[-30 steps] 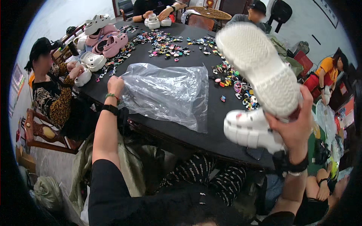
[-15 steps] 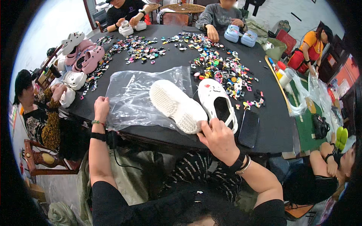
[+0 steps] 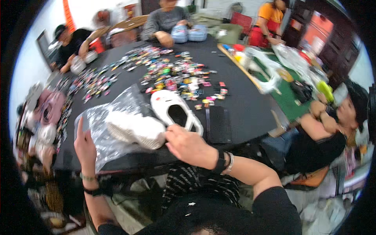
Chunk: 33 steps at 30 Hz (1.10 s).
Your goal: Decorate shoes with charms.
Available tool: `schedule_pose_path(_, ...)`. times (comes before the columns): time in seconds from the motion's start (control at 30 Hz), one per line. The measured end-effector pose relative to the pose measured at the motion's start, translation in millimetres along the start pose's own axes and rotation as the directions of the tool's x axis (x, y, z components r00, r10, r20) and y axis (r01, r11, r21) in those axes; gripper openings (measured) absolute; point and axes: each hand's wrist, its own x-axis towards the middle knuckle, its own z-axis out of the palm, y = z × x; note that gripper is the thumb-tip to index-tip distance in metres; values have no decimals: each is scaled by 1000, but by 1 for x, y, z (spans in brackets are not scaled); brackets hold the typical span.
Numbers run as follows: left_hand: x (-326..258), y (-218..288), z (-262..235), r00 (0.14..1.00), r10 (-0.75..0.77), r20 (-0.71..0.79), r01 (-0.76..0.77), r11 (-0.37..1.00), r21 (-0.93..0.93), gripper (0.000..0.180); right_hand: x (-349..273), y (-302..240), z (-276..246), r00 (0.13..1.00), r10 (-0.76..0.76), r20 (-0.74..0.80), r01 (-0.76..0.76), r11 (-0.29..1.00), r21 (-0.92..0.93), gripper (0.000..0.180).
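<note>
My right hand (image 3: 188, 145) is closed on the heel end of a white clog (image 3: 135, 129), which lies tipped with its textured sole partly showing. That clog rests on a clear plastic bag (image 3: 102, 117) spread on the table. A second white clog (image 3: 166, 102), with a red mark and dark face details on its toe, stands upright just beyond my right hand. At the bag's left edge is my left hand (image 3: 85, 149), its index finger stretched up and the others curled, seemingly around the film; blur softens the grip.
A black phone (image 3: 218, 124) lies right of the clogs. Heaps of colourful small charms (image 3: 172, 72) cover the black table's (image 3: 250, 113) far half. Pink clogs (image 3: 51, 105) are piled at left. People sit around; one handles light-blue clogs (image 3: 196, 33). A green board (image 3: 288, 100) is at right.
My view has swung right, shifting the table and clogs leftward in the picture. My left index finger is now extended upward. My right hand keeps its hold on the tipped clog.
</note>
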Motion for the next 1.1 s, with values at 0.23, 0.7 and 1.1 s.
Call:
schedule_pose_path(0.23, -2, 103, 24, 775, 390, 497, -408, 910, -78, 72, -8, 9, 8, 979, -61, -196, 63, 998, 3, 25)
schedule_pose_path(0.7, -39, 105, 38, 735, 329, 592, -479, 871, 110, 77, -28, 18, 20, 940, -24, -339, 23, 1000, -8, 12)
schedule_pose_path(1.1, -108, 54, -9, 885, 146, 441, -209, 973, 98, 45, -32, 11, 17, 935, -62, -348, 114, 985, 130, 10)
